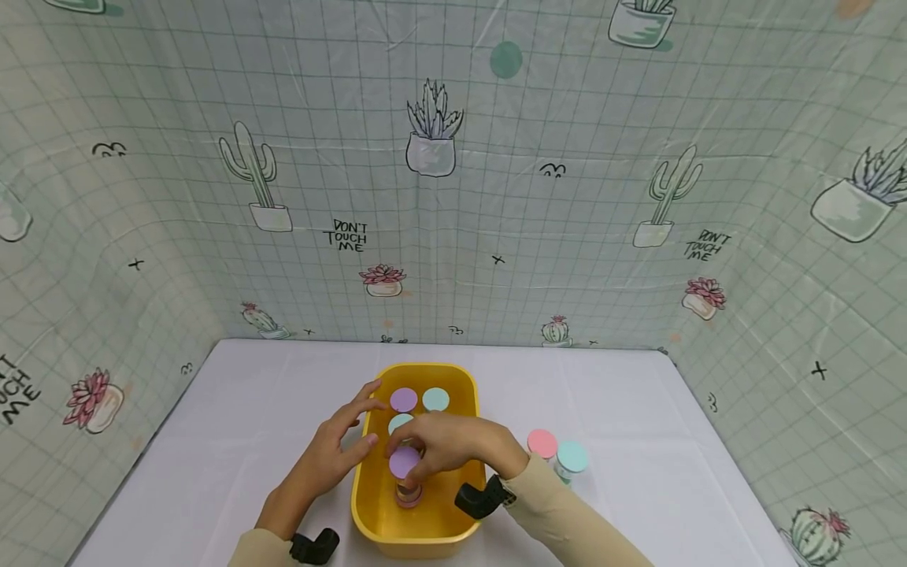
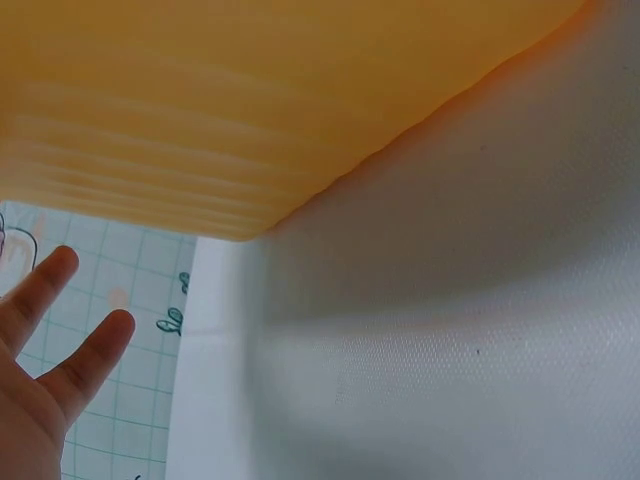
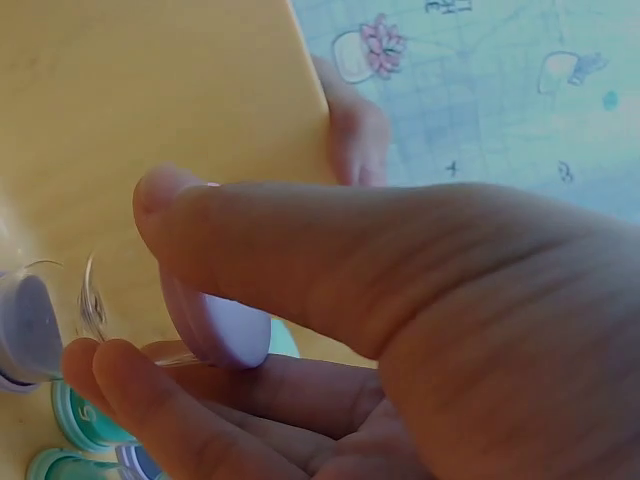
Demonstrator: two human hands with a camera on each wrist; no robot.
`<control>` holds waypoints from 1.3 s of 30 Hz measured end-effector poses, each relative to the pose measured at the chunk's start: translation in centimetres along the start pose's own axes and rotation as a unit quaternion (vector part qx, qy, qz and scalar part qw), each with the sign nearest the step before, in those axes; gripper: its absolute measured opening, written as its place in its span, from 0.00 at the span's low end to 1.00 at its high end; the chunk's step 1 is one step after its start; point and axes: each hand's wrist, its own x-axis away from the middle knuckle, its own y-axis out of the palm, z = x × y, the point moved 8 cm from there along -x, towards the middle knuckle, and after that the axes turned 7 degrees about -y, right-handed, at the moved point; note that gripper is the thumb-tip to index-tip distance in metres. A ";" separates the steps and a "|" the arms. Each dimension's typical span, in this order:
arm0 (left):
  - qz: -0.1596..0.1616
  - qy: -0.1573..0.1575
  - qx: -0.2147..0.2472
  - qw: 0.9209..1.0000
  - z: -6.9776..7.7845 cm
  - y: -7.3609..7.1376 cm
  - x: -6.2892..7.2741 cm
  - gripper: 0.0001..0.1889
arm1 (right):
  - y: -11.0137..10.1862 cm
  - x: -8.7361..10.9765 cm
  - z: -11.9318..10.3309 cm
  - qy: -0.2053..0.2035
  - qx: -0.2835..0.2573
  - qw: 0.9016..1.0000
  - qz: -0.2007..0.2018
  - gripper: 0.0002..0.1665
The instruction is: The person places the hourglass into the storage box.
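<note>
My right hand (image 1: 453,442) reaches into a yellow bin (image 1: 363,504) and grips a small clear jar with a purple lid (image 1: 405,463). In the right wrist view, thumb and fingers close round the purple lid (image 3: 238,328), the see-through body pointing left. My left hand (image 1: 327,455) is at the bin's left side, fingers spread and fingertips right at the rim. Farther back in the bin stand another purple-lidded jar (image 1: 404,400) and a mint-lidded jar (image 1: 435,399). A second mint lid (image 1: 401,424) is partly hidden behind my right hand.
On the white table (image 1: 623,409), right of the bin, stand a pink-lidded jar (image 1: 542,442) and a mint-lidded jar (image 1: 571,457), close to my right sleeve (image 1: 567,516). A printed cloth (image 1: 468,213) rises behind the table and along both sides.
</note>
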 end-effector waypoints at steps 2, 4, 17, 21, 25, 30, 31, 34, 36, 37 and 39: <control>-0.001 0.002 0.002 1.000 0.0 0.0 0.0 0.20 | 0.0 -0.2 0.0 0.003 -0.001 1.000 -0.002 0.21; -0.003 0.003 0.005 1.000 0.0 0.0 0.0 0.20 | 0.1 -0.3 0.1 0.004 0.002 1.000 -0.004 0.21; -0.002 0.010 0.009 1.000 0.4 0.0 -0.1 0.21 | 0.1 -0.8 0.4 0.017 -0.002 1.000 -0.016 0.21; -0.003 0.009 0.011 1.000 0.4 -0.1 -0.2 0.21 | 0.1 -0.7 0.4 0.019 0.004 1.000 -0.018 0.21; 0.000 0.012 0.008 1.000 0.5 -0.4 -0.3 0.20 | 0.1 -0.6 0.5 0.031 0.003 0.999 -0.014 0.20; 0.006 0.017 -0.007 1.000 0.7 -0.8 -0.5 0.26 | 0.2 -0.4 0.8 0.058 0.005 0.998 -0.013 0.20; 0.008 0.017 -0.012 1.000 0.8 -0.8 -0.5 0.27 | 0.2 -0.3 0.8 0.061 0.006 0.998 -0.016 0.22; 0.012 0.011 -0.022 1.000 0.7 -1.0 -0.3 0.28 | 0.3 0.0 0.7 0.067 -0.001 0.997 -0.027 0.29; 0.013 0.008 -0.026 1.000 0.8 -1.2 -0.2 0.26 | 0.3 0.3 0.6 0.069 -0.013 0.997 -0.032 0.32; 0.014 0.007 -0.029 0.999 0.8 -1.2 -0.2 0.25 | 0.1 0.5 0.5 0.068 -0.020 0.997 -0.032 0.33; 0.015 0.006 -0.030 0.999 0.9 -1.3 -0.2 0.24 | -0.1 1.0 0.3 0.066 -0.049 0.996 -0.030 0.32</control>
